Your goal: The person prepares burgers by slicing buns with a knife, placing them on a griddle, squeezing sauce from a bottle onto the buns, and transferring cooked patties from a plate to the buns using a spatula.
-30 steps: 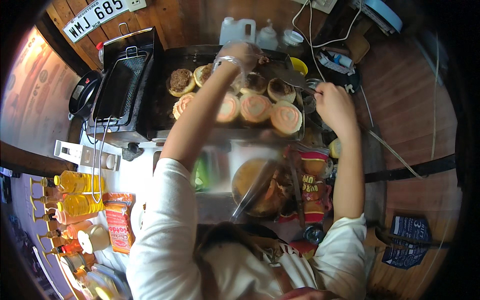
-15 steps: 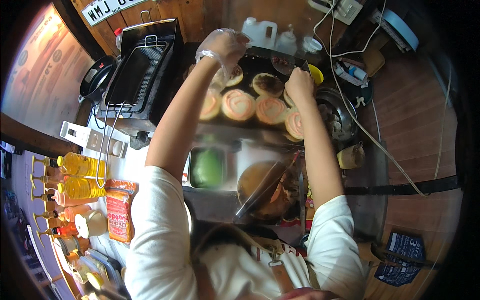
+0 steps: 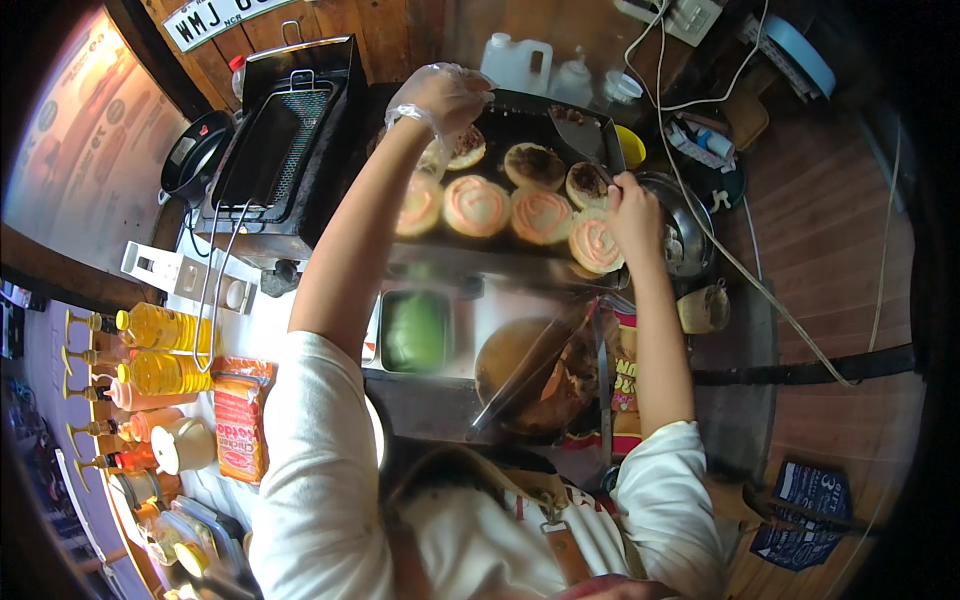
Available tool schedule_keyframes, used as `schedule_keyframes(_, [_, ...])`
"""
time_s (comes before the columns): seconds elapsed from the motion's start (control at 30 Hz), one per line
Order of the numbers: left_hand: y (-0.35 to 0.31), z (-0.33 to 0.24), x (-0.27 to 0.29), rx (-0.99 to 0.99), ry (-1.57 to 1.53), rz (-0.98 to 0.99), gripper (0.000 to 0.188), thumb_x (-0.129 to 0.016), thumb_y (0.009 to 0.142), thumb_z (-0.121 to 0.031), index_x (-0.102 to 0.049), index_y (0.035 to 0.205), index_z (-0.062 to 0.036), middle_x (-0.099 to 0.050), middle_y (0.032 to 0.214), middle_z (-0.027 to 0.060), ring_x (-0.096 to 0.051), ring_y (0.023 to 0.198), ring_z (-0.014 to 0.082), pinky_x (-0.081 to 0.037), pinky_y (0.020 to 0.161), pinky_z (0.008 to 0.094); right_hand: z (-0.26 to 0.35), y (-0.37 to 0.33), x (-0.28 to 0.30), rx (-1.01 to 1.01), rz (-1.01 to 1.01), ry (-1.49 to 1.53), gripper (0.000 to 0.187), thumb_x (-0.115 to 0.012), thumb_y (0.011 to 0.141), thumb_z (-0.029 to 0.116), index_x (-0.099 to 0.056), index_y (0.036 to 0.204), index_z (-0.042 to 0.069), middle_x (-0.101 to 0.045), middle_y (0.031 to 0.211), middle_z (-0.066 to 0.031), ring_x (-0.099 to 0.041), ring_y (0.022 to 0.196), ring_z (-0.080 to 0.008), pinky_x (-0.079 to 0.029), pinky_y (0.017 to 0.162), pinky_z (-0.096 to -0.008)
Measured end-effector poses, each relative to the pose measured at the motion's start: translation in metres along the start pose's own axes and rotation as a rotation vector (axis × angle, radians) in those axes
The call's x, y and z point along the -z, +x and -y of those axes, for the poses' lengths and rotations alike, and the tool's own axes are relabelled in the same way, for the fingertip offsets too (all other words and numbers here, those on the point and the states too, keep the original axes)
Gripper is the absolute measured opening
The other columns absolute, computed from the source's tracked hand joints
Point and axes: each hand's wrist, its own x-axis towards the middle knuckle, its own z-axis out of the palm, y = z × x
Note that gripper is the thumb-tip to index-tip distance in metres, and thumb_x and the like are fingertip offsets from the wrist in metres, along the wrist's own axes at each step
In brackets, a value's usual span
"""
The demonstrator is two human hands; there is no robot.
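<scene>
On the black griddle [image 3: 515, 110] lie several bun halves. The near row, such as the bun half with orange-pink sauce swirls [image 3: 476, 206], shows spread sauce. Behind it, a bun half with brown filling [image 3: 535, 167] and others carry dark, crumbly filling. My right hand [image 3: 636, 218], bare, is closed round the handle of a spatula [image 3: 578, 132]. Brown bits lie on the spatula's blade, over the griddle's far right. My left hand [image 3: 442, 98], in a clear plastic glove, hovers above the far left of the griddle with bent fingers; what they hold, if anything, is hidden.
A grill with a mesh basket [image 3: 270, 150] stands left of the griddle. Right of it are a metal bowl [image 3: 690, 225] and a hanging white cable [image 3: 745, 275]. Nearer me sit a tray with something green [image 3: 415, 332] and a brown round pan [image 3: 535, 375]. Oil bottles [image 3: 165, 375] line the left.
My right hand has drawn back toward me and slightly right with the spatula, uncovering a filled bun half. My left hand has shifted slightly left and down.
</scene>
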Motion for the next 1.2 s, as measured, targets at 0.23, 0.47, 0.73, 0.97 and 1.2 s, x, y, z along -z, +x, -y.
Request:
schedule_keyframes(0.23, [-0.008,-0.001,-0.009,-0.057,-0.073,0.112,0.028,-0.047,0.077,-0.023,-0.065,0.098,-0.0169,-0.063,0.099,0.0056,-0.059,0.091,0.0237,-0.046,0.083,0.0312,0.028,0.002,0.093,0.141,0.243,0.033,0.015,-0.06,0.076,0.01,-0.061,0.086,0.0,-0.063,0.081,-0.0169,-0.06,0.076,-0.0334,-0.046,0.067,-0.0376])
schedule_keyframes(0.47, [-0.019,-0.043,-0.023,-0.021,0.096,0.395,0.031,-0.058,0.069,-0.03,-0.067,0.094,-0.0141,-0.064,0.095,0.0092,-0.06,0.087,0.0273,-0.047,0.079,0.0329,0.04,0.038,0.108,0.217,0.459,-0.159,0.015,-0.061,0.072,0.011,-0.063,0.083,0.001,-0.062,0.076,-0.0167,-0.061,0.073,-0.0312,-0.046,0.067,-0.0371])
schedule_keyframes(0.73, [-0.014,-0.048,-0.068,0.041,0.239,0.237,0.028,-0.059,0.065,-0.031,-0.068,0.089,-0.0201,-0.063,0.093,0.0087,-0.059,0.088,0.0263,-0.047,0.079,0.0345,0.066,0.07,0.12,0.218,0.551,-0.337,0.014,-0.063,0.07,0.011,-0.065,0.081,0.003,-0.063,0.082,-0.0136,-0.06,0.081,-0.0284,-0.046,0.074,-0.0359])
schedule_keyframes(0.97, [-0.003,-0.015,-0.055,0.042,0.276,0.228,0.024,-0.052,0.072,-0.027,-0.067,0.083,-0.0115,-0.064,0.088,0.0105,-0.062,0.08,0.0287,-0.049,0.076,0.0353,0.056,0.071,0.137,0.197,0.455,-0.319,0.015,-0.065,0.069,0.012,-0.064,0.082,0.003,-0.062,0.085,-0.0129,-0.059,0.085,-0.0273,-0.045,0.075,-0.0351])
schedule_keyframes(1.2, [-0.015,-0.049,-0.053,0.202,0.27,0.379,0.028,-0.055,0.07,-0.027,-0.068,0.089,-0.0111,-0.064,0.093,0.0134,-0.062,0.086,0.0279,-0.05,0.076,0.0372,0.041,0.08,0.12,0.115,0.436,-0.251,0.016,-0.065,0.07,0.012,-0.064,0.084,0.002,-0.061,0.088,-0.0146,-0.059,0.087,-0.0276,-0.044,0.078,-0.0354])
